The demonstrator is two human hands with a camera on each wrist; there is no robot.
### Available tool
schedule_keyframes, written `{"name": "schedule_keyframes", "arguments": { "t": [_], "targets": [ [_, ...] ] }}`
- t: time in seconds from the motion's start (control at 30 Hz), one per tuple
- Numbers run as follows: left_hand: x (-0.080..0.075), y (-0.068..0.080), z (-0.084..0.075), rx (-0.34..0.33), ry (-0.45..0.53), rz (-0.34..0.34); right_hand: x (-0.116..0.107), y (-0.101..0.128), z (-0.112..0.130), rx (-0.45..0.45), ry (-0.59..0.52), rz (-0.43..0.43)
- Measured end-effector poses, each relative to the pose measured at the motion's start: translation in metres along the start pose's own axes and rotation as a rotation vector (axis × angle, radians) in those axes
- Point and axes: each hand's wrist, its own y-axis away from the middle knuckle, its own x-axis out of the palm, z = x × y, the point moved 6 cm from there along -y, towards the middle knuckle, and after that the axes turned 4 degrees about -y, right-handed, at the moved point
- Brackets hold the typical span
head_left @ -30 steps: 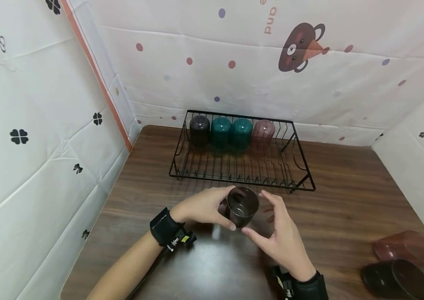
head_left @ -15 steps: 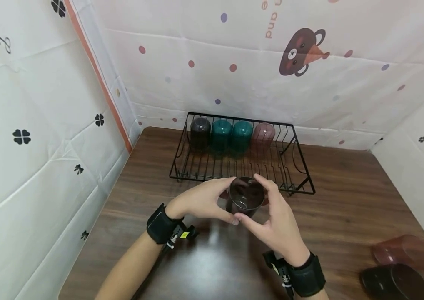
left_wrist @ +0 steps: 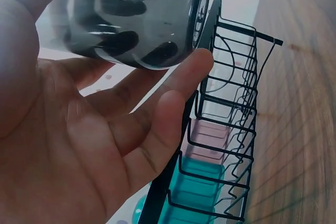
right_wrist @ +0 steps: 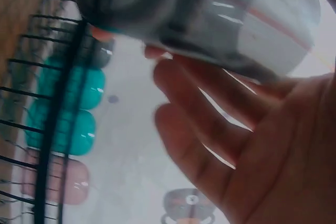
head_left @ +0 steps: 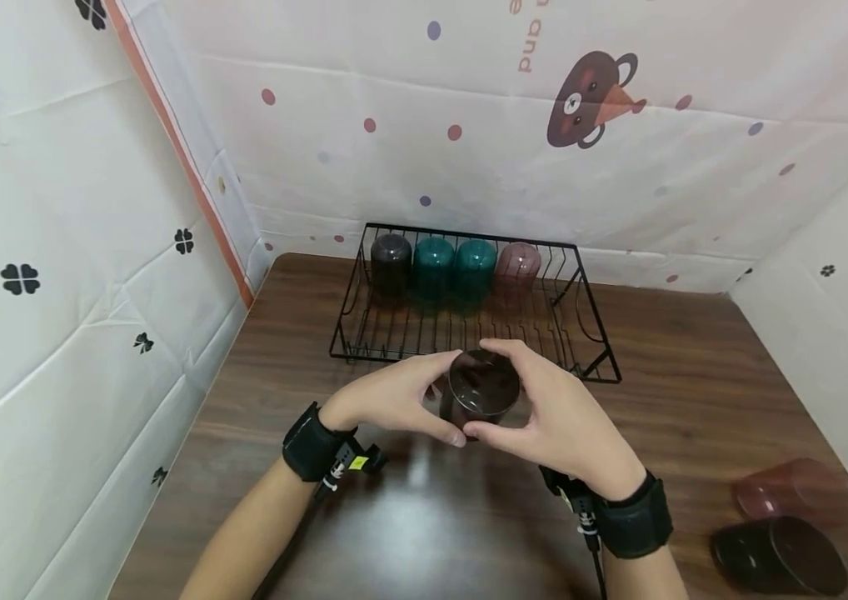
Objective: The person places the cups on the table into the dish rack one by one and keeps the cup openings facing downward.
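At the left, gripping the cup [head_left: 482,390] with the left hand [head_left: 394,400], thumb on the near side and fingers curled round the far side. In the middle, holding this dark, see-through cup in the air with its mouth turned up toward the head camera, above the table [head_left: 694,375] and just in front of the rack [head_left: 424,333], touching neither. Behind, at the back of the rack, standing upside down in one row: dark cup [head_left: 391,258], two teal cups [head_left: 434,260] and pink cup [head_left: 517,265], with bare wire to the right of the pink one. To the right of the held cup, clasping it also with the right hand [head_left: 566,421], thumb at the near rim, fingers wrapped over the far side. At the far right, lying on their sides on the table, well apart from the hands: loose pink cup [head_left: 795,492] and loose dark cup [head_left: 780,557]. Judging from this: in the step of carrying, cup lifted but not yet set down. Probably calling next for turning the mouth down, moving forward over the front wire, and lowering into the free place beside the row without knocking the pink cup.
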Motion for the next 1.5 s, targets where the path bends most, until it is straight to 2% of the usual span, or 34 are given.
{"name": "schedule_keyframes", "arguments": {
  "t": [0.17,0.33,0.63,0.77,1.03,1.27,1.5],
  "targets": [
    [0.002,0.004,0.001,-0.013,0.025,0.009,-0.002,0.001,0.001,0.003,-0.040,0.042],
    [-0.003,0.012,0.004,-0.065,0.051,-0.007,-0.003,0.001,-0.001,-0.002,-0.068,0.055],
    [-0.022,0.019,0.006,-0.076,0.004,-0.088,-0.007,0.000,-0.007,0.052,-0.065,0.075],
    [-0.027,0.021,0.006,-0.081,0.014,-0.117,-0.007,-0.001,-0.008,0.049,-0.070,0.079],
    [-0.037,0.023,-0.001,-0.080,0.008,-0.224,-0.010,-0.005,-0.010,-0.021,-0.072,0.001],
    [-0.046,0.026,-0.010,-0.048,0.018,-0.302,-0.007,-0.007,-0.014,-0.024,-0.095,0.007],
    [-0.050,0.028,-0.018,-0.055,0.007,-0.363,-0.004,-0.008,-0.016,-0.027,-0.100,0.019]
  ]
}}
